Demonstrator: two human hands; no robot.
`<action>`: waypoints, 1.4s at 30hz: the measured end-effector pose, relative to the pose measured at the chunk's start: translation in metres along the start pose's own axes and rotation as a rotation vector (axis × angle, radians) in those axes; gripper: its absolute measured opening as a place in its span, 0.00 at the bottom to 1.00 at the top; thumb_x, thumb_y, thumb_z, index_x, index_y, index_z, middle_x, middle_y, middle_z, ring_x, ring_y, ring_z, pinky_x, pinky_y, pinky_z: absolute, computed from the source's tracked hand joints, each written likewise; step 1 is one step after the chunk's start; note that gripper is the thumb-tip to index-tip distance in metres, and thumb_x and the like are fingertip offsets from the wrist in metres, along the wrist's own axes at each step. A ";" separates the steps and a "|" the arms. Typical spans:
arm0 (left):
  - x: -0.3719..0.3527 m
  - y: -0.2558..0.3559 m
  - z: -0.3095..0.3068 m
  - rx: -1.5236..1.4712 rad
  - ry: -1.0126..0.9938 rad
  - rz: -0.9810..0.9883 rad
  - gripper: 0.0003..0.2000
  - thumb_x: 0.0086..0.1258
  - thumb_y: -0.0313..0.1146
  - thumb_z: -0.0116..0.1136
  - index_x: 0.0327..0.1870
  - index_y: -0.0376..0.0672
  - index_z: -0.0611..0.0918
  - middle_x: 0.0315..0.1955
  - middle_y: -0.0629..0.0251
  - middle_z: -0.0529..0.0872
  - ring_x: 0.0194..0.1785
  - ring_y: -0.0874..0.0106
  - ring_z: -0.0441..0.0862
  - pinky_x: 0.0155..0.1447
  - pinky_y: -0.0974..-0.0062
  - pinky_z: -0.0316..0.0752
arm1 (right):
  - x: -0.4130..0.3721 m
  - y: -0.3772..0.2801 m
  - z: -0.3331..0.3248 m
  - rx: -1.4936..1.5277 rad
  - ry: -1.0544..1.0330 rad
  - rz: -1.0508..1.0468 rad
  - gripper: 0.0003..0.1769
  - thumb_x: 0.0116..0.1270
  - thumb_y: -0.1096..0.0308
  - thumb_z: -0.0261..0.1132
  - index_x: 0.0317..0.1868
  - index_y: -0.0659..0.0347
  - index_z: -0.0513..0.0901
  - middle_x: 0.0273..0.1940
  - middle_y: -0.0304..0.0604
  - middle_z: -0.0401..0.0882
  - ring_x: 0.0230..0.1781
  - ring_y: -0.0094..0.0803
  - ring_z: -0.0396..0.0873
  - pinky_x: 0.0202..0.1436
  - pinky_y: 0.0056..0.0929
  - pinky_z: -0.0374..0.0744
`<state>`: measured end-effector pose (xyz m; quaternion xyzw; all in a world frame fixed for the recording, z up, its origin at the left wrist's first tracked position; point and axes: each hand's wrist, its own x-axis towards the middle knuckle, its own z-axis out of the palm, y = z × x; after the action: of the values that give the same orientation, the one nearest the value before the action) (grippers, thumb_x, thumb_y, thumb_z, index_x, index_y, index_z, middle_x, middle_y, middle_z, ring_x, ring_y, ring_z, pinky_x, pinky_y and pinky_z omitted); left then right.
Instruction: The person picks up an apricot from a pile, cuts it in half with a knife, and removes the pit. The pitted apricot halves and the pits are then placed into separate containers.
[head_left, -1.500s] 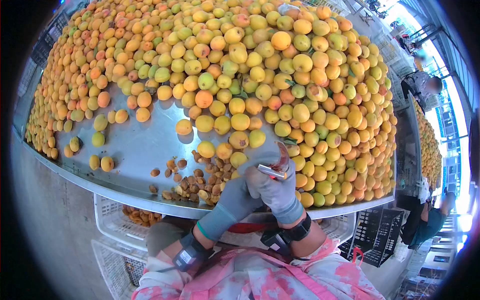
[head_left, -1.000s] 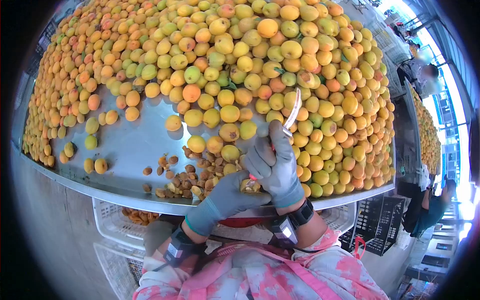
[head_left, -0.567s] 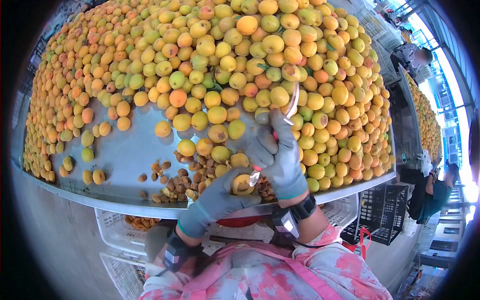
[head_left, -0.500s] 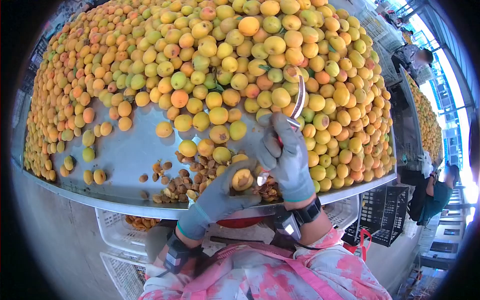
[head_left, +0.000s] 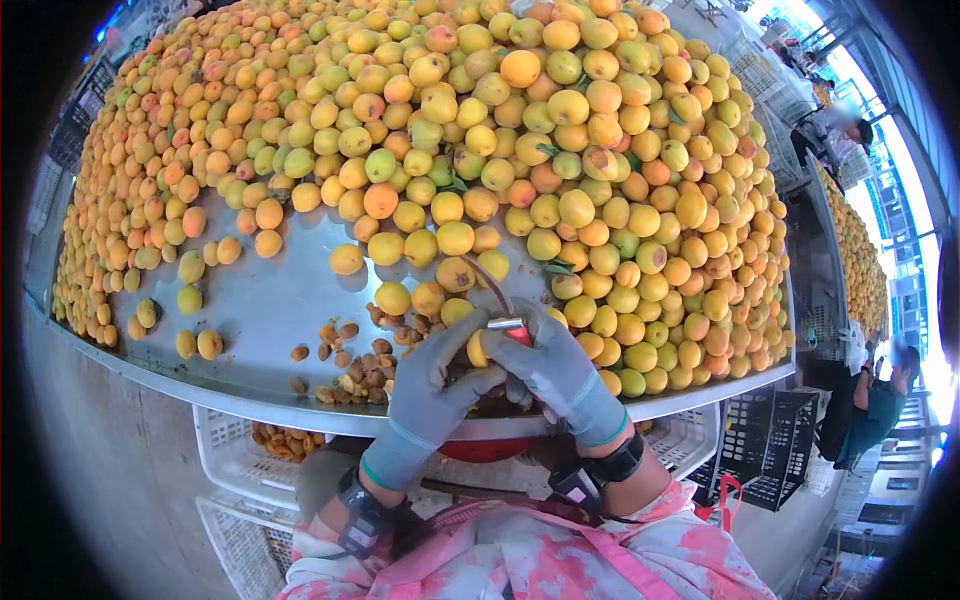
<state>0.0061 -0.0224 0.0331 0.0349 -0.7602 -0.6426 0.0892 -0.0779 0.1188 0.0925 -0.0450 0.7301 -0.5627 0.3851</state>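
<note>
Where fingers (head_left: 447, 342) meet, apricot (head_left: 478, 349) between, knife (head_left: 497, 297) above

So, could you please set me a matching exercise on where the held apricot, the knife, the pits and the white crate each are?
1 apricot
2 knife
3 pits
4 white crate

a below the table front edge
b in the left hand
c heaped on the table
d in the right hand

Pairs: 1-b, 2-d, 3-c, 4-a.
</note>
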 end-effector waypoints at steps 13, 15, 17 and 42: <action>-0.012 0.007 0.009 0.247 -0.030 0.004 0.31 0.51 0.32 0.72 0.60 0.39 0.77 0.47 0.54 0.83 0.50 0.63 0.82 0.56 0.71 0.75 | -0.014 0.013 -0.006 -0.058 -0.041 -0.039 0.22 0.63 0.66 0.59 0.57 0.62 0.71 0.30 0.35 0.77 0.20 0.20 0.76 0.19 0.18 0.74; -0.012 0.011 0.011 0.259 -0.035 -0.010 0.30 0.52 0.32 0.71 0.60 0.38 0.77 0.47 0.55 0.83 0.50 0.65 0.82 0.56 0.72 0.75 | -0.011 0.016 -0.008 -0.148 -0.006 -0.036 0.22 0.62 0.68 0.57 0.57 0.63 0.71 0.30 0.36 0.77 0.20 0.21 0.76 0.20 0.18 0.75; -0.011 0.014 0.013 -0.157 -0.039 -0.197 0.28 0.56 0.32 0.71 0.60 0.38 0.77 0.49 0.58 0.83 0.51 0.70 0.81 0.56 0.73 0.75 | -0.011 0.022 -0.012 0.022 -0.033 0.046 0.21 0.63 0.67 0.57 0.56 0.65 0.71 0.29 0.38 0.78 0.20 0.22 0.77 0.19 0.19 0.74; -0.020 0.000 -0.011 -0.363 0.168 -0.155 0.24 0.64 0.21 0.60 0.62 0.35 0.72 0.49 0.63 0.80 0.50 0.77 0.79 0.55 0.79 0.77 | -0.004 0.013 -0.005 0.022 0.031 -0.007 0.14 0.62 0.65 0.61 0.44 0.63 0.73 0.20 0.34 0.71 0.11 0.22 0.67 0.14 0.22 0.66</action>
<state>0.0277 -0.0299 0.0328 0.1303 -0.6171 -0.7686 0.1073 -0.0732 0.1295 0.0842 -0.0345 0.7295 -0.5726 0.3725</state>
